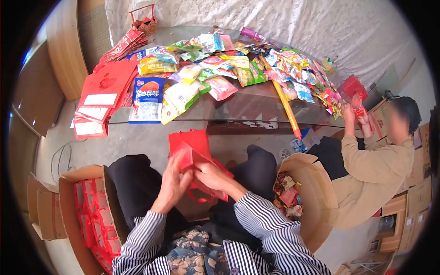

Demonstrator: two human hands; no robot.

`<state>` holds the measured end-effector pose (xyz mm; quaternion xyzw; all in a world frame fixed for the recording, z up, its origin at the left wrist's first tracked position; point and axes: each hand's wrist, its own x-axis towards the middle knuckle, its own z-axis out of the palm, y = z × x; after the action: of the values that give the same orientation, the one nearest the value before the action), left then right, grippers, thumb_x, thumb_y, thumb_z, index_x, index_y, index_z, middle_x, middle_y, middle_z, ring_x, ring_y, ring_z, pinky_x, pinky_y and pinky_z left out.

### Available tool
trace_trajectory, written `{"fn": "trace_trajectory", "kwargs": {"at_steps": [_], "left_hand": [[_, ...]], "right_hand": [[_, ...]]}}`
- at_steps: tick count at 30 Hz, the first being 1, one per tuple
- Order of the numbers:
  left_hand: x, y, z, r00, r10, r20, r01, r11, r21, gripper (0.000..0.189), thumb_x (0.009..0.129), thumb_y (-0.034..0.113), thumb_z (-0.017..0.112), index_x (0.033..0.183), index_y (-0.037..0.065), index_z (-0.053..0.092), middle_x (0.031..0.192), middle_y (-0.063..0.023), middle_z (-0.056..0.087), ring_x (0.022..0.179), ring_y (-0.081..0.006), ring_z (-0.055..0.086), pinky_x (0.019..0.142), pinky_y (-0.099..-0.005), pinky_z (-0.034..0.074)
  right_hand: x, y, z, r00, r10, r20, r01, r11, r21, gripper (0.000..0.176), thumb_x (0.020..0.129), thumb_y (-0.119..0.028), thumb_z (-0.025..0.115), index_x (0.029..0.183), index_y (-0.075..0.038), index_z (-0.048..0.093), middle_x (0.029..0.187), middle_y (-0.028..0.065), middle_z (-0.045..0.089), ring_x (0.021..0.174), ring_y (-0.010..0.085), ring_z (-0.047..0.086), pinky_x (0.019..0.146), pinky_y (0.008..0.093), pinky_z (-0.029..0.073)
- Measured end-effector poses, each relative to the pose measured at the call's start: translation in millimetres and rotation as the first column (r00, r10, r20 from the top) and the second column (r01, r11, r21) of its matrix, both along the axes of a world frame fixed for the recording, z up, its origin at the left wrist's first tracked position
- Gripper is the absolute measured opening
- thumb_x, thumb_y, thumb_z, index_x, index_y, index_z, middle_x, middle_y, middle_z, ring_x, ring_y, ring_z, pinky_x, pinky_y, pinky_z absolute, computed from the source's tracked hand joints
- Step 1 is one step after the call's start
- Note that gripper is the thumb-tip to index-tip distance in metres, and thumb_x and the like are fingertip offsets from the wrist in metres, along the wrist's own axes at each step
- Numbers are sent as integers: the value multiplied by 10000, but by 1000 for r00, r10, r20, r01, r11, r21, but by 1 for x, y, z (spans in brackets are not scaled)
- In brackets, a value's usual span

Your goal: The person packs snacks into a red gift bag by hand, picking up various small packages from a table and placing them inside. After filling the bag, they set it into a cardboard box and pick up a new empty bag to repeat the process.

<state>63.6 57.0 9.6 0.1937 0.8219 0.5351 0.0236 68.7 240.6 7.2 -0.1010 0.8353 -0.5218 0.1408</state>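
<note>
Item one, nearest: our left hand, fingers long and nearly straight, mostly open, laid flat against the side of a red paper bag. Item two: our right hand, curled closed around the bag's lower fold, with a red handle loop hanging below it. The bag stood over our lap, between the knees. Item three: a cardboard box at our left, packed with red bags. Item four: a second box at our right, holding mixed snack packets. Item five: a glass table beyond, bearing a stack of flat red bags and a wide spread of snack packets. Item six: a co-worker's hands at the right end of the table, gripping a small red bag.
</note>
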Motion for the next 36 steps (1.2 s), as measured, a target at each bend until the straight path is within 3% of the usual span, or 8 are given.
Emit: {"fn": "trace_trajectory", "kwargs": {"at_steps": [4,8,12,15,19,24,31,36], "left_hand": [[-36,-8,-9,997,65,-33,-66,997,-39,550,891,114,638,1407,9,481,1260,-225,578,1005,-347,666,854,-404,543],[-56,-9,-12,996,91,-2,-91,994,-62,533,897,146,638,1397,25,498,1189,-215,604,864,-326,678,817,-419,538],[-62,-12,-8,991,105,-85,-115,986,-120,524,872,120,667,1366,23,519,1189,-212,611,933,-344,663,813,-432,539],[-48,-10,7,798,131,-588,-300,933,-200,466,828,84,715,1277,41,597,1293,-162,606,1118,-330,637,870,-401,542],[-29,-15,18,814,-179,-553,3,952,-305,372,797,72,746,1160,67,664,1291,-111,615,1052,-306,667,812,-379,574],[-38,-20,8,756,-446,-478,179,844,-505,402,788,315,800,1077,73,661,1151,-89,619,951,-279,670,782,-372,573],[-43,-33,7,771,-398,-498,169,881,-442,497,792,477,765,1065,76,655,1035,-88,612,899,-260,654,830,-388,550],[-28,-26,-1,716,-427,-552,226,890,-396,515,758,514,781,997,80,642,963,-79,584,865,-253,630,796,-386,533]], "right_hand": [[12,-2,23,905,-91,-417,86,996,-30,332,896,-32,642,1225,11,623,1190,165,668,1105,317,654,958,373,515],[1,13,34,671,-66,-739,368,894,254,497,846,-108,710,1319,-40,573,1318,185,581,1205,344,589,975,403,516],[-7,33,3,900,-112,-422,332,803,496,318,908,-147,642,1209,-52,604,1028,186,696,970,374,679,819,479,546],[-7,34,0,859,-111,-501,382,789,481,122,935,-137,589,902,-20,585,868,187,682,801,414,666,713,515,532],[-9,32,-2,862,-142,-487,393,794,464,128,936,-129,579,892,-9,590,854,205,675,804,425,662,713,519,529],[-13,29,-5,886,-249,-391,382,870,312,208,932,-159,598,854,32,564,781,265,612,761,458,633,662,494,493],[-7,27,-12,971,-198,-133,232,915,330,249,927,-209,610,868,26,556,790,280,623,788,478,628,679,530,474],[-3,22,-6,942,-223,-251,297,903,312,184,926,-157,595,991,15,590,925,260,660,870,451,648,728,503,502]]}}
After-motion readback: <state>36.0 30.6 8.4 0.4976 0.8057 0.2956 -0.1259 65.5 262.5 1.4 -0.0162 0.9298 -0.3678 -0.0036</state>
